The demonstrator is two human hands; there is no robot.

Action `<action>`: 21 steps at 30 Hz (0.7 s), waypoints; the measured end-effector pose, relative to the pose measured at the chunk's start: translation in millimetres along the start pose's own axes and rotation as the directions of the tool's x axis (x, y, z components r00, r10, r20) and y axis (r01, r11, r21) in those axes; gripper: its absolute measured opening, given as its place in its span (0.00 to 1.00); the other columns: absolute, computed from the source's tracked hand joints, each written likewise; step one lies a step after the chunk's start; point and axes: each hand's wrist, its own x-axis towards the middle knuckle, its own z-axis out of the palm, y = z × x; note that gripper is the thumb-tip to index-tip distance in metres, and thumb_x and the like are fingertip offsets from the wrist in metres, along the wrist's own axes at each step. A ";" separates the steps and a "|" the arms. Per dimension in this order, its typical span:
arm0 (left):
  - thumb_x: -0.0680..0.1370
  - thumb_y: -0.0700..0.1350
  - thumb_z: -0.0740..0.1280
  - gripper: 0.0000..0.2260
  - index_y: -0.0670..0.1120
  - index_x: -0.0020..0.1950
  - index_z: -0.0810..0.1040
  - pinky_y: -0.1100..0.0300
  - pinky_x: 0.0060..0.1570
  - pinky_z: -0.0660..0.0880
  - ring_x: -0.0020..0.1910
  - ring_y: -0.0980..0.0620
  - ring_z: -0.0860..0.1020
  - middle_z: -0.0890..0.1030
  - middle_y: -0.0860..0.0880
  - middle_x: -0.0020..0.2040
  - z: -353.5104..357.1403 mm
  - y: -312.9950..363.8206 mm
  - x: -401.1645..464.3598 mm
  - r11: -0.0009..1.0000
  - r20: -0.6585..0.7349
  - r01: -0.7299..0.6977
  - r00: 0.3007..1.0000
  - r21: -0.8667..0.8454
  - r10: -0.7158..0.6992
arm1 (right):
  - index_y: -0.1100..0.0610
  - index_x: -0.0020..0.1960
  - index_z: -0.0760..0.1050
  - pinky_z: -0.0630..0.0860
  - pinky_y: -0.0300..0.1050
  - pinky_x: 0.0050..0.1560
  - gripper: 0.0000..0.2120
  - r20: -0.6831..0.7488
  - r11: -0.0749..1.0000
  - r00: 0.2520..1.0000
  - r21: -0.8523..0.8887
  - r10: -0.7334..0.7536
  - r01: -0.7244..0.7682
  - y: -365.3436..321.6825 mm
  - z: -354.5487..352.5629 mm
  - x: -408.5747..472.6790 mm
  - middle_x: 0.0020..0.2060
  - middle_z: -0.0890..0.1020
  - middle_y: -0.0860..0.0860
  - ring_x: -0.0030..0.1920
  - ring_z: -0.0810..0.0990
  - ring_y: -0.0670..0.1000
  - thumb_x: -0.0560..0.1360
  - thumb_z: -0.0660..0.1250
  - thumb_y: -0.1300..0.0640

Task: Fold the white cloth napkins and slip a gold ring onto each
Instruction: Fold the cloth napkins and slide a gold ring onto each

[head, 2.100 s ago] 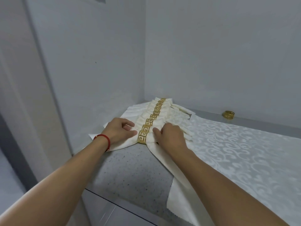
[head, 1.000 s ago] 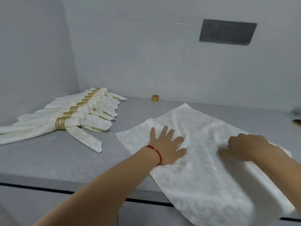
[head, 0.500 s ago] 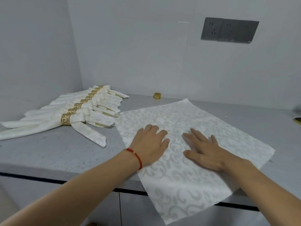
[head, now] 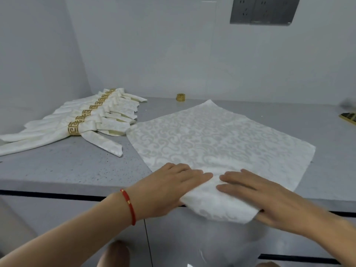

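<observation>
A white patterned cloth napkin (head: pixel 221 139) lies spread flat on the grey counter (head: pixel 67 166), one corner pointing at the back wall. Its near part is folded up into a thick roll at the counter's front edge. My left hand (head: pixel 171 187) and my right hand (head: pixel 258 197) hold that roll side by side, fingers flat on top and thumbs hidden under the cloth. A loose gold ring (head: pixel 180 97) stands by the back wall, beyond the napkin's far corner.
Several folded napkins (head: pixel 113 120), each in a gold ring (head: pixel 73 128), lie in a row at the left, reaching into the corner. A dark gold-edged object (head: pixel 348 117) shows at the right edge. A grey socket panel (head: pixel 264 10) is on the wall.
My hands left the row of ringed napkins, smoothed the flat napkin, then slid back to its near edge and folded it up. The view has turned right.
</observation>
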 end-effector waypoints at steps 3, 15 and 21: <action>0.80 0.49 0.62 0.17 0.55 0.70 0.71 0.50 0.50 0.76 0.53 0.51 0.79 0.81 0.53 0.55 -7.3 9.7 6.9 0.958 -0.140 0.074 0.983 -0.276 -0.116 | 0.40 0.67 0.79 0.71 0.43 0.69 0.19 -0.121 0.927 0.973 0.347 0.197 -0.144 -7.0 -19.7 -11.7 0.66 0.79 0.36 0.67 0.78 0.39 0.80 0.71 0.56; 0.80 0.56 0.67 0.08 0.54 0.50 0.80 0.65 0.52 0.76 0.48 0.65 0.80 0.83 0.63 0.48 -66.9 -38.7 53.0 0.407 0.446 0.635 0.762 -0.656 -0.470 | 0.61 0.48 0.79 0.67 0.46 0.33 0.14 0.279 0.554 0.852 0.662 0.443 -0.505 56.9 -83.0 52.3 0.32 0.71 0.58 0.32 0.67 0.52 0.77 0.73 0.49; 0.77 0.53 0.68 0.12 0.46 0.39 0.77 0.62 0.33 0.68 0.30 0.52 0.74 0.75 0.52 0.30 -21.7 -135.1 142.5 0.468 0.298 0.746 0.637 -0.474 -0.711 | 0.61 0.37 0.80 0.74 0.46 0.38 0.11 0.266 0.482 0.650 0.488 0.711 -0.727 142.1 -49.7 146.4 0.29 0.82 0.53 0.31 0.79 0.54 0.76 0.69 0.56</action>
